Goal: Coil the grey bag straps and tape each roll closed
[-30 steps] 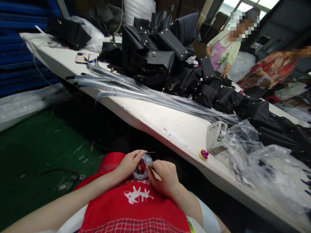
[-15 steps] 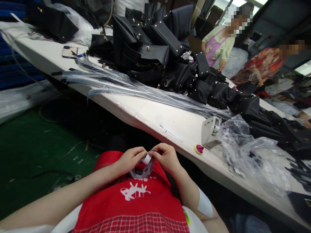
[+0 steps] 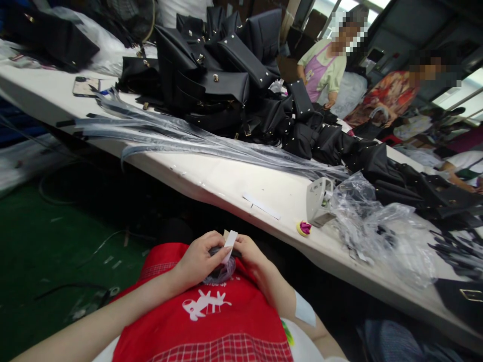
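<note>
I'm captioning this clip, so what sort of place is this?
Probably a workshop or factory handling bags: many similar black bags lie heaped along a long white table, with plastic-looking strips stretched out in front.

Phone (image 3: 86,86) on white table (image 3: 226,173)

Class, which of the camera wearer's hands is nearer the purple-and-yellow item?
Right. In view, the right hand is left of and below the purple-and-yellow item; the left hand is farther left.
</note>
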{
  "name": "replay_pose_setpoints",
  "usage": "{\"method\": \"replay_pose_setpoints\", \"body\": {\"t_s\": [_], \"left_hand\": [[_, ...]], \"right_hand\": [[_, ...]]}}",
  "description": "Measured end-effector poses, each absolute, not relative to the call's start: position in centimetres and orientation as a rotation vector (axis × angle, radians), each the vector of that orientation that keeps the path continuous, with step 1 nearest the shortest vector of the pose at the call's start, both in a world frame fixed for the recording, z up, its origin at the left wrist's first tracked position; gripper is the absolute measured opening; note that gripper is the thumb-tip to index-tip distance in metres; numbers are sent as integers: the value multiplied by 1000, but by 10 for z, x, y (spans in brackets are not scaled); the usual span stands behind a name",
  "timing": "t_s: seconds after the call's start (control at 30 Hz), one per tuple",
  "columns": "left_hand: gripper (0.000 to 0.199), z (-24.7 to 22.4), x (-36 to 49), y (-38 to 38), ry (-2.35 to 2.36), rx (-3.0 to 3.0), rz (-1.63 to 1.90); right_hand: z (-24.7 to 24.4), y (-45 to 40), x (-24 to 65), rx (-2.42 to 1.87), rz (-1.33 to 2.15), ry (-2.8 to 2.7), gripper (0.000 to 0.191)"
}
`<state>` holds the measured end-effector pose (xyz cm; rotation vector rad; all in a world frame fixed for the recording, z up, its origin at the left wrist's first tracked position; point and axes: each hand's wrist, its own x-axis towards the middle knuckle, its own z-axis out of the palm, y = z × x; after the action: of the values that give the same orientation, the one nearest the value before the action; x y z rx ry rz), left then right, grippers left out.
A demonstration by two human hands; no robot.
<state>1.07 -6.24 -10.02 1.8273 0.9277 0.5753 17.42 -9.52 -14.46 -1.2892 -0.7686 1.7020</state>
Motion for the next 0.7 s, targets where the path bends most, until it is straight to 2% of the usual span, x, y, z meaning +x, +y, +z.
{"method": "replay_pose_setpoints", "body": {"t_s": [0.17,0.23,0.43,0.7], "left_hand": [[26,-102,11,-59,979,1771,543],[26,-102,13,-59,968,1731,460],[30,-102,27,-61,968,1848,429],[34,-98,36,-64,994,1964,403]], "right_hand": [[-132,-99,179,-1479,1167,-1068,34],[-125,-102,187,-1519,1063,-1232,35],[-104,-106,211,-1407,1187,-1580,39],[-106,-108,222,-1366,1348,-1538,44]]}}
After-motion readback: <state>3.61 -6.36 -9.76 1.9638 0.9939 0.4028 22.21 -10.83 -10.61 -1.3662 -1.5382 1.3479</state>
